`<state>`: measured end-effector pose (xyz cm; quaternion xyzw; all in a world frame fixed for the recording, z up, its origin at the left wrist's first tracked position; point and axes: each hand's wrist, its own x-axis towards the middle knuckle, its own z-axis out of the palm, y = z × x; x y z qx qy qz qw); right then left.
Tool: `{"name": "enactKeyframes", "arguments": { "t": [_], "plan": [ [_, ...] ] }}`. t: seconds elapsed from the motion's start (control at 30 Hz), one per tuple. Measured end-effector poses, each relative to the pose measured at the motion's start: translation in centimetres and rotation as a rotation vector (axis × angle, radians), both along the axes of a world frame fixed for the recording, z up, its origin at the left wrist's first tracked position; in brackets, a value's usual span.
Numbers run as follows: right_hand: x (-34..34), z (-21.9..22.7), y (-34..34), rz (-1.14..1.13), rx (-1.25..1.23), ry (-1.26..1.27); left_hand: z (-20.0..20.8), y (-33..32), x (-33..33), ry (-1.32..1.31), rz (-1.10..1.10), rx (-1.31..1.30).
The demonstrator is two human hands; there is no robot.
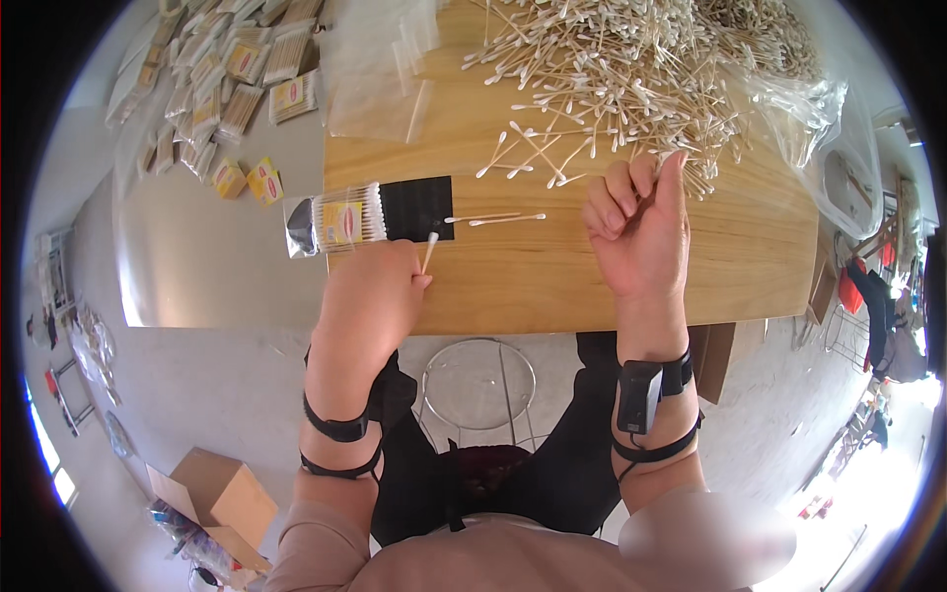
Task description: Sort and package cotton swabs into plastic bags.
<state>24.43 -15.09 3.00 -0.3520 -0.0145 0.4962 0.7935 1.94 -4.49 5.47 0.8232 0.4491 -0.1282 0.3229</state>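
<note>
My left hand (373,288) is closed at the front of the table, pinching a cotton swab (430,254) that points up and away. Just beyond it lies a clear packet of cotton swabs (370,215) with a yellow label, partly on a black rectangular sheet (422,205). Two loose swabs (505,219) rest across and beside the sheet's right edge. Farther right, my right hand (639,222) has its fingers curled and its thumb raised at the near edge of a large heap of cotton swabs (631,79). Whatever its fingertips hold, if anything, is hidden.
Many filled swab packets (237,79) are piled at the far left, with two small yellow cards (262,181) nearby. Clear plastic bags (380,74) lie at the back. A large clear bag (829,128) hangs at the right edge. Below stand a round stool (479,370) and a cardboard box (222,488).
</note>
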Motion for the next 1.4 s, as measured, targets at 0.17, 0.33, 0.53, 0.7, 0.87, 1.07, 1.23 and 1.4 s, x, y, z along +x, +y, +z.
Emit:
{"name": "enactKeyframes", "arguments": {
  "t": [0.17, 0.33, 0.53, 0.7, 0.87, 1.07, 1.23, 1.4],
  "plan": [
    [0.7, -0.3, -0.5, 0.026, 0.031, -0.003, -0.3, -0.7, 0.6, -0.072, -0.244, 0.140],
    [0.4, 0.0, -0.4, -0.059, -0.084, 0.088, -1.1, -1.4, 2.4, -0.251, -0.351, 0.184],
    [0.8, -0.9, -0.8, -0.043, -0.032, 0.254, -2.5, -0.9, 4.6, -0.586, -0.267, 0.394],
    [0.9, -1.0, -0.8, -0.072, 0.028, 0.309, -2.3, 0.3, 3.6, -0.500, -0.116, 0.394],
    [0.5, -1.3, -0.5, -0.088, -0.005, 0.478, -2.6, 0.6, 3.6, -0.470, -0.129, 0.343],
    [-1.9, -2.5, -0.2, 0.000, 0.053, 0.636, 0.5, -1.6, 5.1, -0.697, 0.079, 0.103],
    [-3.8, 1.6, 1.9, -0.125, -0.245, 0.689, 1.5, -3.3, 7.0, -0.892, -0.051, 0.158],
    [1.2, -2.4, -1.4, 0.098, 0.150, 0.374, -3.0, 0.3, 7.7, -0.657, 0.004, 0.405]
  ]
}}
